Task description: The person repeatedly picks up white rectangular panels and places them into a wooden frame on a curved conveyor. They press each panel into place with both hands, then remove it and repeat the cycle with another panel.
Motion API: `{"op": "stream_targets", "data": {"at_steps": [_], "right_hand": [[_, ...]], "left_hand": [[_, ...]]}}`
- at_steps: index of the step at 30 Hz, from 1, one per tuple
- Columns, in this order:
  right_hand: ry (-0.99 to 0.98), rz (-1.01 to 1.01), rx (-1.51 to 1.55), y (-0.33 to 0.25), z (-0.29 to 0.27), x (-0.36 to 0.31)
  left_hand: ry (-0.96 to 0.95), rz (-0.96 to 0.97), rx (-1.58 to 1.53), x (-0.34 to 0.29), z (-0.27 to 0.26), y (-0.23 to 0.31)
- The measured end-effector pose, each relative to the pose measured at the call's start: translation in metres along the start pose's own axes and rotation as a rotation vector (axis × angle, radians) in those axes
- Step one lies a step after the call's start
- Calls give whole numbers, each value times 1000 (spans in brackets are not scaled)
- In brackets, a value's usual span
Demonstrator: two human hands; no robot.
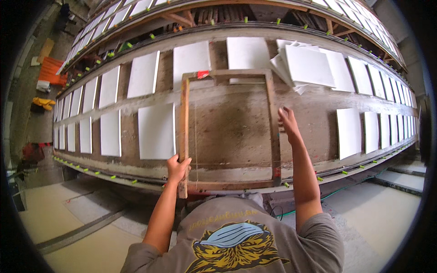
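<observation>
A large rectangular wooden frame (185, 116) is held over the long brown table, its near end close to the table's front edge. My left hand (178, 168) is closed around the lower part of its left rail. Just outside the right rail is my right hand (288, 123), its fingers apart and bent toward the wood, holding nothing. Red tape (203, 74) marks the far rail. The brown tabletop shows through the frame; whether a fine mesh is stretched across it, I cannot tell. Left of the frame lies a white sheet (157, 132).
White sheets lie in two rows along the table (314, 136). A loose stack of white sheets (310, 67) sits beyond my right hand. Green clips (344, 173) line the table edges. Behind stands another sheet-covered table (119, 17). Orange cloth (52, 72) is at far left.
</observation>
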State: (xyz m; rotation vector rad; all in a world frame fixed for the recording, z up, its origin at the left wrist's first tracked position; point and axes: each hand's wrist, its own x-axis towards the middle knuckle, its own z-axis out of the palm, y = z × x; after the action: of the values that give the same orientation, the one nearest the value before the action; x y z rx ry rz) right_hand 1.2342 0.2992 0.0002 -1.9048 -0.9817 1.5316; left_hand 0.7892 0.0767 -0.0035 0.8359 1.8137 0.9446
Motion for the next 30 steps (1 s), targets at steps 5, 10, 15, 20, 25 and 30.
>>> {"op": "stream_targets", "data": {"at_steps": [5, 10, 15, 20, 25, 30], "right_hand": [[35, -99, -60, 42, 38, -52], [42, -215, -94, 34, 32, -56], [79, -279, -118, 29, 20, -56], [87, -285, -88, 46, 9, -41], [54, -320, -57, 62, 2, -35], [48, -291, -52, 73, -2, -24]], "left_hand": [[-17, 44, 8, 11, 7, -7], [-12, 53, -49, 15, 18, -25], [44, 206, 83, 15, 34, -28], [64, 227, 168, 14, 43, -27], [68, 198, 91, 8, 52, -37], [50, 189, 133, 8, 53, -27]]}}
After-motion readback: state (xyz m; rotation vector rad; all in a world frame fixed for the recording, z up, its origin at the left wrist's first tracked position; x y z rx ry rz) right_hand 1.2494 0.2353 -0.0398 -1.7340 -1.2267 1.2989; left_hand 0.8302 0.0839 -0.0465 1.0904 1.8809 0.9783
